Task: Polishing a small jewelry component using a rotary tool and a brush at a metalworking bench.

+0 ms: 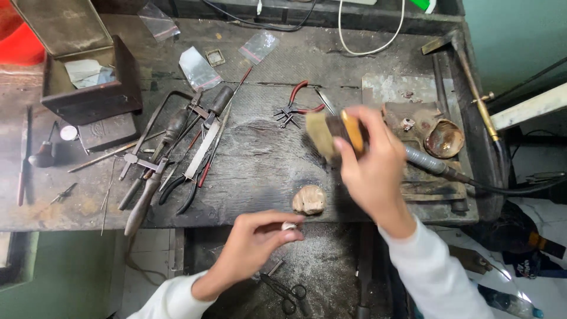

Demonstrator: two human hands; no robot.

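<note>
While right hand (372, 171) lifts brush (333, 133), small pc (289, 225) in left grip (260, 242).

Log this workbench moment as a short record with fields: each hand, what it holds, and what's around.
left hand: pinches a small pale piece at the bench edge
right hand: grips a brush, blurred, above the workbench
between the hands: tan lump
left of centre: pile of hand tools
far left: open dark box
behind: red-handled pliers

left hand (257, 239) pinching, right hand (369, 162) gripping, raised
</note>
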